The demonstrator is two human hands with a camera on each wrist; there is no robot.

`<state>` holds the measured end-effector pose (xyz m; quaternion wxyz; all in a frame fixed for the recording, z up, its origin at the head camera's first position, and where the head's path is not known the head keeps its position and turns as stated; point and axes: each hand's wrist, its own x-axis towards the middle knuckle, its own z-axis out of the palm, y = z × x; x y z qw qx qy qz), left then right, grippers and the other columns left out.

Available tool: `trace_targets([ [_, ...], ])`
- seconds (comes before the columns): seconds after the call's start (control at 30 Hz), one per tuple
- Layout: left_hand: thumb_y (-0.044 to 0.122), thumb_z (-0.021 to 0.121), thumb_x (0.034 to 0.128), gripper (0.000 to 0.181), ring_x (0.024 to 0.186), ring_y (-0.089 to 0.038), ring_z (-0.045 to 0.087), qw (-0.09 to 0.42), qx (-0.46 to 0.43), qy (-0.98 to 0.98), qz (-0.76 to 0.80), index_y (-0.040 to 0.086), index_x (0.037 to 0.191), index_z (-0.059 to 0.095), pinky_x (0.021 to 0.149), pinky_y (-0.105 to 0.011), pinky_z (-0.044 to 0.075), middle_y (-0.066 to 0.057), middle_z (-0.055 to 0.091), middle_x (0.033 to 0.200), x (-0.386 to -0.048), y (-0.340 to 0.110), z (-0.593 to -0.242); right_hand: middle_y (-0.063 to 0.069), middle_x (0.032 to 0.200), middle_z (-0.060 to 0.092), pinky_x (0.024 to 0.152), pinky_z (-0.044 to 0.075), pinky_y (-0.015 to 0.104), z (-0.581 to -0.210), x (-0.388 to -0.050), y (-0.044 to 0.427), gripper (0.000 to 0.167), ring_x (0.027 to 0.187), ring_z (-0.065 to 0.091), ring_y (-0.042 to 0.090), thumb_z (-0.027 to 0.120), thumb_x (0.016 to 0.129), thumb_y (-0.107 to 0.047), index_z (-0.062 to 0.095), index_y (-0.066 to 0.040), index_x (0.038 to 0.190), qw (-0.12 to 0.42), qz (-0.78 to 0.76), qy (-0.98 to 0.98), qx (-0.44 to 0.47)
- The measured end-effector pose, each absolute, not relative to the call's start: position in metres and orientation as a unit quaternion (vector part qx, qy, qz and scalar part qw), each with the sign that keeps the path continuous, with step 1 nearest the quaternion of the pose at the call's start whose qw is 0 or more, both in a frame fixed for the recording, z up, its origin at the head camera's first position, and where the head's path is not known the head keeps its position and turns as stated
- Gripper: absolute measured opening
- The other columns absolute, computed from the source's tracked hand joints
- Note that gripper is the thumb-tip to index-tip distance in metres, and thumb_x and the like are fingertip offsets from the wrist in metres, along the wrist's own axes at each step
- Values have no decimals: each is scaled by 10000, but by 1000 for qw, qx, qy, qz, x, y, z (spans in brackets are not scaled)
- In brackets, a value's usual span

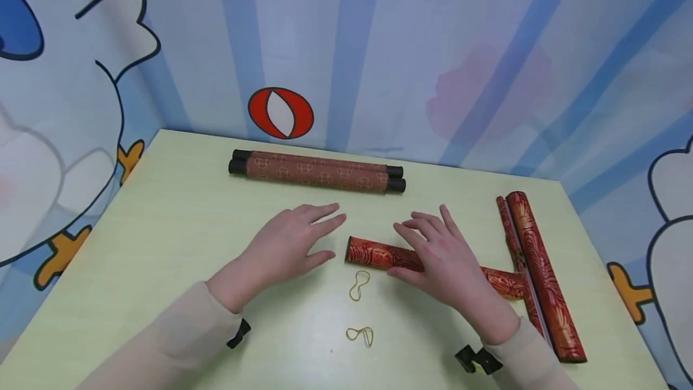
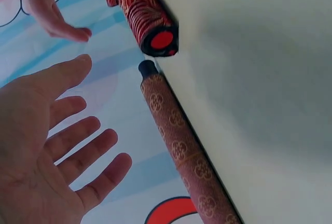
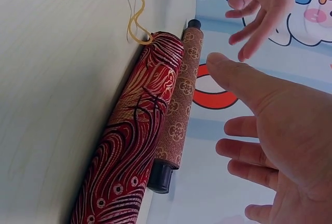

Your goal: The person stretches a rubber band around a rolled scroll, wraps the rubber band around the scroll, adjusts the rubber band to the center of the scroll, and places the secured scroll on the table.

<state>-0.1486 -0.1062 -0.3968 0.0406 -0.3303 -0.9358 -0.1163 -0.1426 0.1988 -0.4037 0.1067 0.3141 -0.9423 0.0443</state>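
Both hands are raised above the table with relaxed fingers and hold nothing. The left hand (image 1: 284,245) is left of a red patterned roll (image 1: 373,253), its fingertips pointing toward the roll's end. Over that same roll hovers the right hand (image 1: 444,257), hiding its middle in the head view. Two yellow rubber bands, one (image 1: 359,286) near the roll and one (image 1: 360,336) closer to the front, lie on the table. In the left wrist view the left hand (image 2: 57,151) shows an open palm; so does the right hand (image 3: 290,146) in the right wrist view.
Brown patterned rolls (image 1: 319,172) with black end caps lie side by side at the back of the table (image 1: 178,197). At the right, a long red roll (image 1: 544,281) lies beside a thinner red piece (image 1: 508,227). A cartoon-printed backdrop (image 1: 406,47) stands behind.
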Motion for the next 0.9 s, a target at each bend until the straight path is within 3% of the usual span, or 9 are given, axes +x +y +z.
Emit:
trace_targets([
  [0.47,374,831,954,532,1265,-265,651,-3,-394,-914,-96,177,1432,703,979,-467,585,-63,687,1404,-129,-81,-415,127,1320,708,1268,235,663,-409,-139,203,737,1377,567,384,912,818,-508,712,-79,1384,110,51,-941,314],
  [0.9,384,864,919,446,1117,-206,682,19,-446,-892,-69,226,1325,767,857,-405,596,0,722,1227,-121,-65,-431,113,1317,714,1280,218,650,-410,-129,215,734,1385,564,367,905,824,-531,716,-95,1383,104,44,-948,298],
])
